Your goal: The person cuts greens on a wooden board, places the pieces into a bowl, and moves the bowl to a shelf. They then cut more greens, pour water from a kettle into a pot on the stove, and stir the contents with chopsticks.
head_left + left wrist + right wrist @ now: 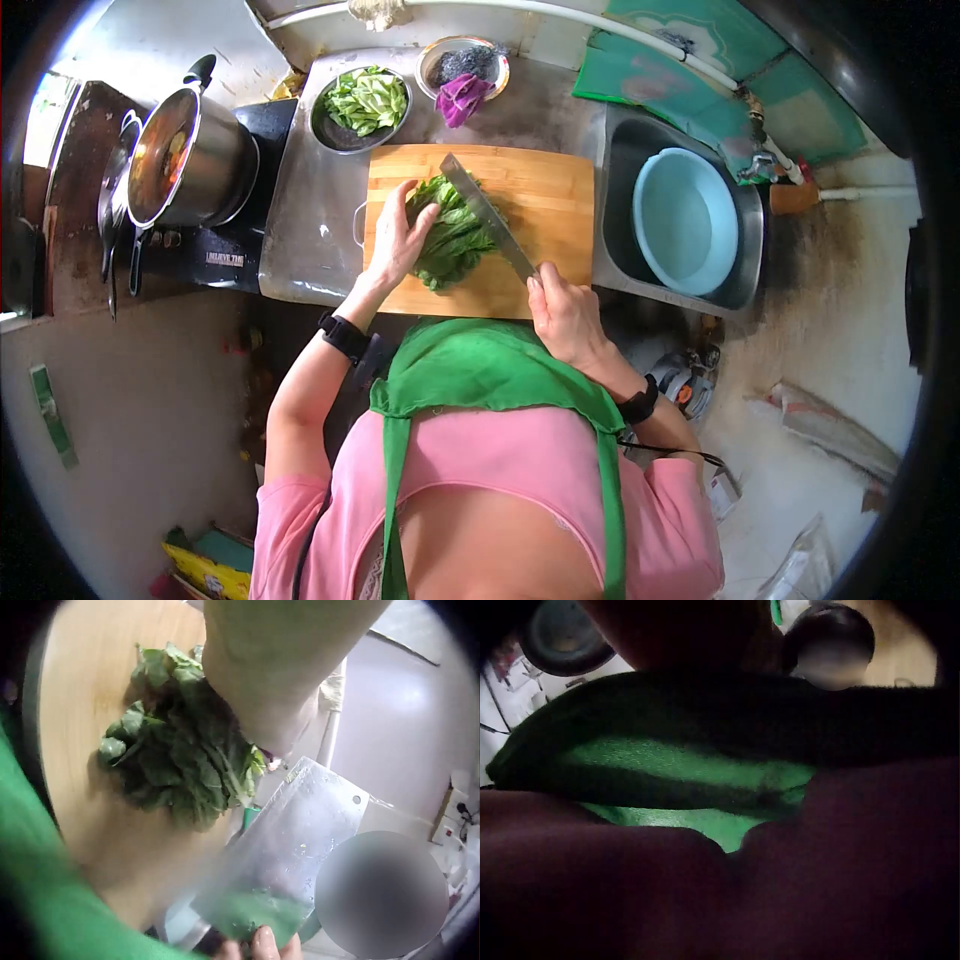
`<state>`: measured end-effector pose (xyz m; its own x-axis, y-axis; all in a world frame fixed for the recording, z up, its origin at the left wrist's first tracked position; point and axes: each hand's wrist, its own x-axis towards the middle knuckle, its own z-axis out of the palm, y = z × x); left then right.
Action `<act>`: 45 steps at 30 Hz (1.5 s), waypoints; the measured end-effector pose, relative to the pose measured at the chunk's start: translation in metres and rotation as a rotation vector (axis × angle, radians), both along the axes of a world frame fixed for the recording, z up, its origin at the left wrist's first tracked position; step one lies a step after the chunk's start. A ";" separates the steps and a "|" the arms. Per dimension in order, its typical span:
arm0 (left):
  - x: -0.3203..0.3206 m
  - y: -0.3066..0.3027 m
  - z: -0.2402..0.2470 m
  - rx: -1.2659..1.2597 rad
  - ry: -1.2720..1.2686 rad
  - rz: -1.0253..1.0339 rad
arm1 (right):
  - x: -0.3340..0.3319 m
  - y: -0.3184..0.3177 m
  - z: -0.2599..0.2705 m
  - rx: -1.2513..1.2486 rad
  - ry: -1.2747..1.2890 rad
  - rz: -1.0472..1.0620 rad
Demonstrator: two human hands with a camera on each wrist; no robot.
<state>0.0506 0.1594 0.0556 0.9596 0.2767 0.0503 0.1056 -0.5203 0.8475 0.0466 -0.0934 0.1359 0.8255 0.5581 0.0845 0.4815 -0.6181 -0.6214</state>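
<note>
A bunch of leafy greens (445,240) lies on the wooden cutting board (550,200). My left hand (398,240) rests against the left side of the greens, its fingers extended and the thumb apart from them. My right hand (565,312) grips the handle of a cleaver (487,215), whose blade slants across the right part of the greens in the head view. Seen from the left wrist, the wet, broad cleaver blade (281,840) stands beside the dark leaves (180,750). Mostly dark cloth and the green apron (675,761) fill the right wrist view.
Behind the board stand a bowl of cut greens (365,103) and a bowl (432,55) with a scouring pad and a purple cloth. A pot (190,165) sits on the cooktop at left. At right, a blue basin (685,222) stands in the sink (625,135).
</note>
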 end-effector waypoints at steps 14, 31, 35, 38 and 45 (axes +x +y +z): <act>0.005 -0.011 -0.029 0.128 -0.388 -0.100 | -0.018 0.046 0.005 -0.360 -0.040 -0.026; -0.003 -0.002 -0.032 -0.104 -0.346 -0.052 | -0.006 0.053 0.028 -0.424 0.077 -0.004; -0.004 0.010 -0.023 0.004 -0.404 -0.026 | -0.005 0.054 0.033 -0.380 0.068 -0.010; -0.007 0.012 -0.024 0.010 -0.358 0.041 | -0.007 0.053 0.029 -0.340 0.077 -0.002; -0.002 -0.006 -0.044 0.065 -0.369 -0.048 | -0.003 0.056 0.016 -0.355 0.121 0.042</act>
